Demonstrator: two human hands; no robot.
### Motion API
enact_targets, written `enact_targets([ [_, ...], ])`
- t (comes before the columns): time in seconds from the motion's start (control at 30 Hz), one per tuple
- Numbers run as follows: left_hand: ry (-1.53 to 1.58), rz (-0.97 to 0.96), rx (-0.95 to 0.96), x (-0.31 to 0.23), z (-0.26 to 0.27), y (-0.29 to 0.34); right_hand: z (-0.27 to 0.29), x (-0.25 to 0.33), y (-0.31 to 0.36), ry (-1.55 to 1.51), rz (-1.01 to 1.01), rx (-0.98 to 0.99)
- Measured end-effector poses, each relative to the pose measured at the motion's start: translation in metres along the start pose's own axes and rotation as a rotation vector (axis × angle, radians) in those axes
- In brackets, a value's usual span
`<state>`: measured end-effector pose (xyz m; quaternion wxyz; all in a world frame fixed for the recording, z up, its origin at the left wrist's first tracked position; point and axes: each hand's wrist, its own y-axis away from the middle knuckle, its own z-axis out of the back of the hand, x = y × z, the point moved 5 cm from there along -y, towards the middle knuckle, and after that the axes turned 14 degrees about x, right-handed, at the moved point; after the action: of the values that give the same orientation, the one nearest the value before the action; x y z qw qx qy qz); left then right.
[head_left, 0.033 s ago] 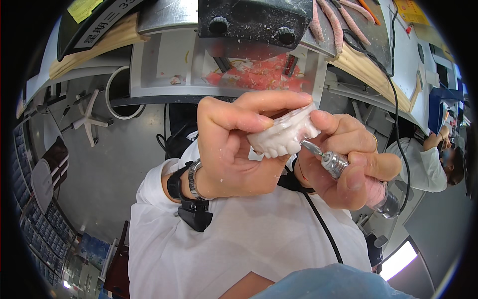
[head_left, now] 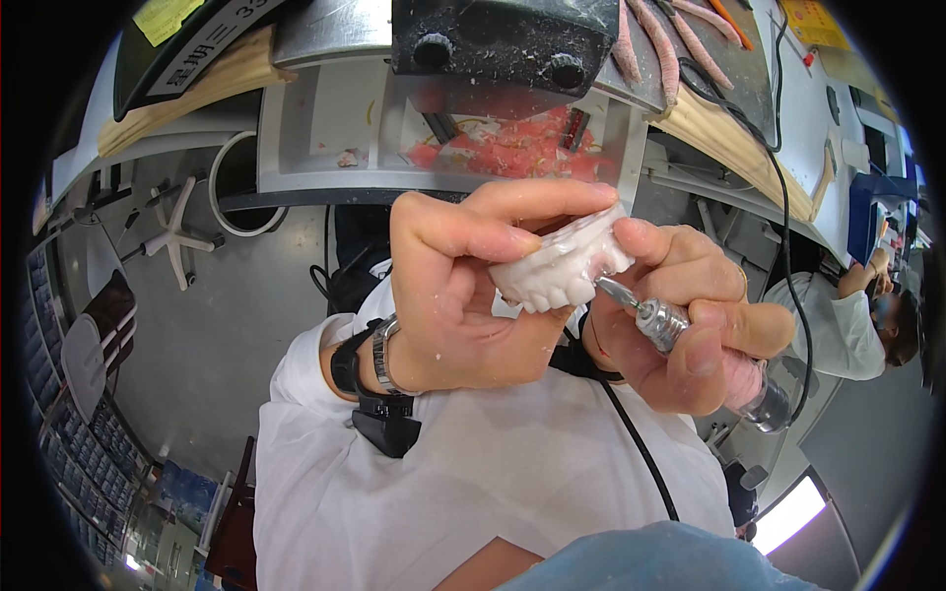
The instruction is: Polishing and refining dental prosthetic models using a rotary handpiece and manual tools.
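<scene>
My left hand (head_left: pixel 453 286) is closed around a white dental model (head_left: pixel 557 271) with a row of teeth along its lower edge. Its fingers lie over the top, and part of the model is hidden in the palm. In my right hand (head_left: pixel 690 286), a dental handpiece (head_left: pixel 665 325) with a metal nose is held like a pen. The handpiece's bur (head_left: pixel 615 291) meets the model's right end, near the last teeth; whether it is spinning I cannot tell. My right index finger rests against the model's edge. Both hands are raised in front of my chest.
Beyond my hands is an open drawer (head_left: pixel 315 177) with pink and white scraps. A dusty black box (head_left: pixel 503 44) stands above it. Several pinkish curved handles (head_left: pixel 658 44) lie on the bench at right. A black cable (head_left: pixel 786 217) hangs there. A co-worker (head_left: pixel 838 325) sits far right.
</scene>
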<state>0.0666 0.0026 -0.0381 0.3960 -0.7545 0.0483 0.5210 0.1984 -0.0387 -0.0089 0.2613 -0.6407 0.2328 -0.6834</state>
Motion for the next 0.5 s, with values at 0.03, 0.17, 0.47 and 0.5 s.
enact_targets([
  [0.03,-0.003,-0.005,0.002,0.0000,0.0001,0.0000,0.0004,-0.0002,0.0004,0.000,0.000,-0.002],
  [0.17,0.016,-0.009,0.005,-0.0006,0.0001,-0.0010,0.0008,0.0009,-0.0010,0.013,-0.002,0.009],
  [0.47,-0.106,-0.060,0.012,0.0002,0.0006,-0.0049,0.0032,0.0047,-0.0022,0.027,-0.013,0.038],
  [0.5,-0.163,-0.074,0.020,0.0002,0.0013,-0.0058,0.0028,0.0047,-0.0021,0.030,-0.013,0.037],
])
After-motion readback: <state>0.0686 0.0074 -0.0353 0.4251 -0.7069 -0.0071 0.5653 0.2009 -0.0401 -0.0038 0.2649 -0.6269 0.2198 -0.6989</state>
